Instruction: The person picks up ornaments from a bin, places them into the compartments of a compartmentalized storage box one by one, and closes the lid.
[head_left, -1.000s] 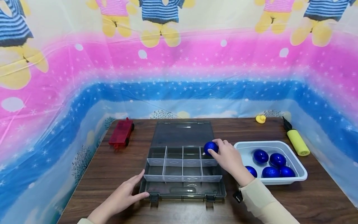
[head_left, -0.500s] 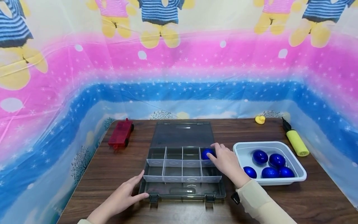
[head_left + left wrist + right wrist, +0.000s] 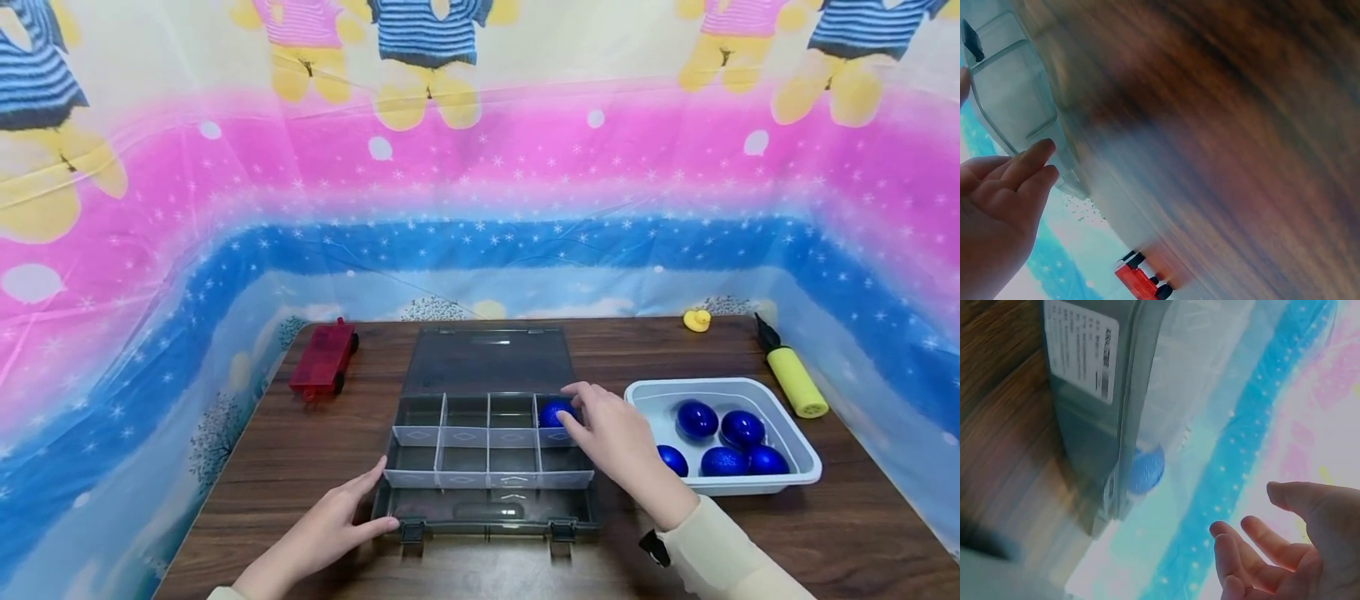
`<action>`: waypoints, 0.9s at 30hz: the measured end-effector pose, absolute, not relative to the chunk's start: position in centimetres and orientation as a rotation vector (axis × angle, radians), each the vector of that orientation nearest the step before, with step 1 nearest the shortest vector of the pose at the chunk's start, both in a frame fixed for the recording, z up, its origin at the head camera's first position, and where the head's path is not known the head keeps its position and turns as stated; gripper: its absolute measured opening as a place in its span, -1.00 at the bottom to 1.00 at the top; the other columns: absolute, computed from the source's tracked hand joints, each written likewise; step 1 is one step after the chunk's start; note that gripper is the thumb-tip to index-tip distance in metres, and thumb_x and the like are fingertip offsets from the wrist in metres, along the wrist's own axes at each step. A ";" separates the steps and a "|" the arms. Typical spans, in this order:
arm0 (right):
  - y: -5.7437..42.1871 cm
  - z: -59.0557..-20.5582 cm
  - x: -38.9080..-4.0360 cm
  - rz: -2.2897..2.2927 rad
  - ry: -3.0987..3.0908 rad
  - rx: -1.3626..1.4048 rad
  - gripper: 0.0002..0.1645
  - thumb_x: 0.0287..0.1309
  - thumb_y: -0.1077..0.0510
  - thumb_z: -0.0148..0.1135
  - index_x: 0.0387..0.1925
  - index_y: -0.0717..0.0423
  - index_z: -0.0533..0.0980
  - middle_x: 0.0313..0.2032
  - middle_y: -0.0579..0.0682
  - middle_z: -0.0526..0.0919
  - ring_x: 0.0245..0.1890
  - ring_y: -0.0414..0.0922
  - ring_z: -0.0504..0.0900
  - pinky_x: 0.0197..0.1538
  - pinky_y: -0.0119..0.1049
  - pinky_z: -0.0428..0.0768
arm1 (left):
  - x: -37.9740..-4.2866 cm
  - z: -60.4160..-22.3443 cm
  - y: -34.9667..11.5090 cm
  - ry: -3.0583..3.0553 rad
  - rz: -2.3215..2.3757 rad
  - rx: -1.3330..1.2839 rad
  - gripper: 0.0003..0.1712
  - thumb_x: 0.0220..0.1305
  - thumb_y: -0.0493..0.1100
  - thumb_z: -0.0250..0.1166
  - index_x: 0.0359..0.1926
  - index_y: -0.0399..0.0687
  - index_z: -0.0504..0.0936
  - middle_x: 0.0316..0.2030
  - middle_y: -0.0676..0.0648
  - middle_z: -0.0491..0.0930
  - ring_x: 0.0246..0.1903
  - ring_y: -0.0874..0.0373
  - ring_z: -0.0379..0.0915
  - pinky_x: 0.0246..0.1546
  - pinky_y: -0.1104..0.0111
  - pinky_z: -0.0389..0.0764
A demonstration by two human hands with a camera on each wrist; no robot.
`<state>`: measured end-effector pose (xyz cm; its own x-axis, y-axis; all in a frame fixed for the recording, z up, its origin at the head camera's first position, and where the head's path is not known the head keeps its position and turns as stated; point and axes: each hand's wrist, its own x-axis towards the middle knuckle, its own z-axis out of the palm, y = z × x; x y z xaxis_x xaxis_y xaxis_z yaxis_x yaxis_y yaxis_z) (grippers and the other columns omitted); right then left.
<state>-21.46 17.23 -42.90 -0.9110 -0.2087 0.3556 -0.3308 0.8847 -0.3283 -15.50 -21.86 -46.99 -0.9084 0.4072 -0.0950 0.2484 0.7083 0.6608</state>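
A grey see-through divider box (image 3: 487,500) lies with its lid folded back. In its back right compartment sits a glittery blue ball (image 3: 553,413); it shows low against the box wall in the right wrist view too. My right hand (image 3: 615,433) is over that corner, thumb and fingers spread. The right wrist view has its fingers (image 3: 1229,553) loosely bent, apart from the ball and with nothing between them. My left hand (image 3: 330,521) rests at the box's front left corner, fingers straight along its side.
Right of the box stands a white tray (image 3: 806,446) with several blue balls (image 3: 723,461). Behind it are a yellow rubber duck (image 3: 697,321) and a yellow hand pump (image 3: 797,383). A red toy cart (image 3: 324,358) is at the back left.
The blue ball has gone down into the back right compartment and my right hand has let go of it. My left hand stays at the box's corner.
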 end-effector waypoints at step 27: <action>33.5 -42.3 -18.5 0.306 -3.179 0.098 -0.26 0.11 -0.31 0.27 -0.02 0.27 0.59 -0.10 0.34 0.60 -0.11 0.32 0.54 -0.17 0.23 0.49 | -15.0 -46.8 -21.7 2.642 1.018 0.511 0.00 0.29 0.17 0.24 0.48 -0.28 -0.01 0.35 -0.39 0.15 0.31 -0.24 0.13 0.19 -0.13 0.22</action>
